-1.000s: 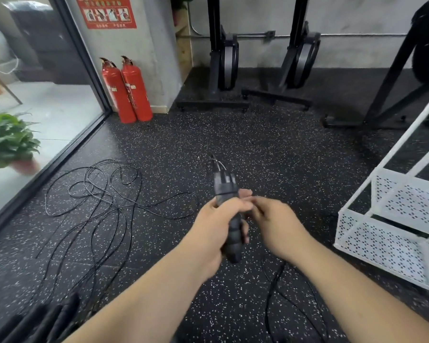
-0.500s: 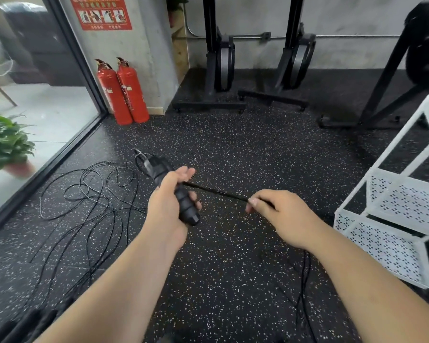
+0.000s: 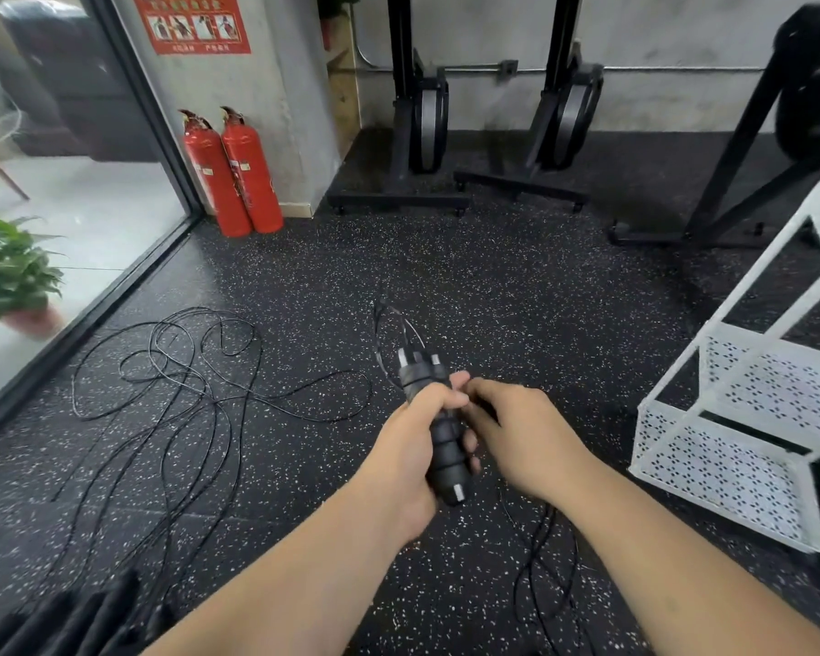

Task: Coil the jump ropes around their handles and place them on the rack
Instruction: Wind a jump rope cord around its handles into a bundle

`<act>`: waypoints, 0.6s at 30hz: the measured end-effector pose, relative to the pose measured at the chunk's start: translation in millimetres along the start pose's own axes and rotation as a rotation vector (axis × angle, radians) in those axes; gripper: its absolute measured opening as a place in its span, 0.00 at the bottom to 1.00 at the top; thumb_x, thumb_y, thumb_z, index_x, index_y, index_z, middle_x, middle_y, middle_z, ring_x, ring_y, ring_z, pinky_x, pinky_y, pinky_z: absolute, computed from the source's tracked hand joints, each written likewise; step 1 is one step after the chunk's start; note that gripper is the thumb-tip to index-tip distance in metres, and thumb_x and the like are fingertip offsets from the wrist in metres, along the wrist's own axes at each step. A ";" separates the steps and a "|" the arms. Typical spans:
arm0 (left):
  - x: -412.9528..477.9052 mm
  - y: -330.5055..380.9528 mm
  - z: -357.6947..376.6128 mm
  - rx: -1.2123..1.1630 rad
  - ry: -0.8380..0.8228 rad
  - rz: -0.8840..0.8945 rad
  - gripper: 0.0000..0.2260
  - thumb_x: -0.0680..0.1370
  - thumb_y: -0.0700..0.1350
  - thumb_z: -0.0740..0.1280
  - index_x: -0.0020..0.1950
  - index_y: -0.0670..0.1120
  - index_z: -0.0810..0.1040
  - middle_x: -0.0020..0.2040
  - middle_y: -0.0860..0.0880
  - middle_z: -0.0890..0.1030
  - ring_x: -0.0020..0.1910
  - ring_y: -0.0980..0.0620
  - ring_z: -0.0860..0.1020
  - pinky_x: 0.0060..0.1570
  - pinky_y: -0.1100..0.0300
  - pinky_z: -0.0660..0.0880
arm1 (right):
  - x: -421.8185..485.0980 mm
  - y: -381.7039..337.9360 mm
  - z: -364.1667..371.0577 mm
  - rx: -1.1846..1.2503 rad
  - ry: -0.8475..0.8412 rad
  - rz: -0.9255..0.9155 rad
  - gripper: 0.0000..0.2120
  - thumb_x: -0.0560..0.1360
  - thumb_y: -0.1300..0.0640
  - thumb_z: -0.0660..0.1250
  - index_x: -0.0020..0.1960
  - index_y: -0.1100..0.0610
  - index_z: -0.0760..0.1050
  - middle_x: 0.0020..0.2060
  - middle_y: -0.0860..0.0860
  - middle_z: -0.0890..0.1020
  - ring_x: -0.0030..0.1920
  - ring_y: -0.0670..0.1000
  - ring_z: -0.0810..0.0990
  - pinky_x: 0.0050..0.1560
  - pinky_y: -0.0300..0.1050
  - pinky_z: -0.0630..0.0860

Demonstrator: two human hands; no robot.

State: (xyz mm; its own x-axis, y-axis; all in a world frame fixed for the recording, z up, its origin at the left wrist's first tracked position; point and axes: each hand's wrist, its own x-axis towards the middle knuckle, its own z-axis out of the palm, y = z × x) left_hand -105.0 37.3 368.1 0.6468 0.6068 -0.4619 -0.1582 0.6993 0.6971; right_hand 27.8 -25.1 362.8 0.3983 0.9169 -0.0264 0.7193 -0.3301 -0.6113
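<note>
1. Grip: my left hand [image 3: 413, 447] is wrapped round the black ribbed jump-rope handles [image 3: 443, 459]. Fingers and thumb are curled about their middle, and the silver-capped end points back toward me.
2. My right hand [image 3: 521, 437] sits just beside them. Its fingers are curled in against the handles and touch my left thumb. The fingertips are hidden, so I cannot tell whether they pinch anything.
3. Thin black rope [image 3: 389, 333] loops out of the far end of the handles. More of it hangs below my right wrist and trails onto the black speckled rubber floor [image 3: 493, 286].
4. A loose tangle of black ropes [image 3: 176, 371] lies spread on the floor to my left, well apart from my hands.
5. The white perforated metal rack [image 3: 730, 447] stands to my right, near my right forearm but not touching it.
6. Two red fire extinguishers [image 3: 233, 172] stand upright, side by side, against the grey wall ahead on the left.
7. A green potted plant [image 3: 6, 272] shows at the left edge, behind the glass.
</note>
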 end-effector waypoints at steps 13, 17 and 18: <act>10.1 62.2 -34.0 -0.056 0.144 0.156 0.20 0.78 0.40 0.68 0.70 0.48 0.80 0.63 0.46 0.87 0.34 0.52 0.74 0.38 0.55 0.75 | 5.2 25.3 -45.3 0.129 0.087 0.053 0.15 0.87 0.45 0.61 0.46 0.44 0.82 0.21 0.41 0.70 0.22 0.44 0.64 0.25 0.38 0.63; 1.9 32.9 -17.8 0.055 -0.001 0.059 0.25 0.71 0.41 0.73 0.69 0.51 0.82 0.61 0.44 0.87 0.34 0.51 0.76 0.38 0.53 0.77 | 6.3 15.2 -29.2 0.142 0.110 0.038 0.14 0.86 0.47 0.63 0.44 0.44 0.82 0.24 0.39 0.75 0.24 0.43 0.68 0.27 0.38 0.63; 0.4 25.3 -13.0 0.068 -0.036 0.045 0.25 0.71 0.41 0.74 0.68 0.51 0.83 0.58 0.45 0.87 0.34 0.51 0.76 0.37 0.53 0.77 | 4.8 9.8 -23.5 0.105 0.091 0.016 0.14 0.86 0.47 0.63 0.44 0.43 0.81 0.27 0.38 0.78 0.27 0.41 0.71 0.30 0.39 0.67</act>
State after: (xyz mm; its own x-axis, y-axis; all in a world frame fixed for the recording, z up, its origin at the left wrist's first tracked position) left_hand -118.4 60.1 378.4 0.6669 0.6220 -0.4104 -0.1373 0.6439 0.7527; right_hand 50.1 -29.2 375.2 0.4629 0.8858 0.0319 0.6509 -0.3153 -0.6906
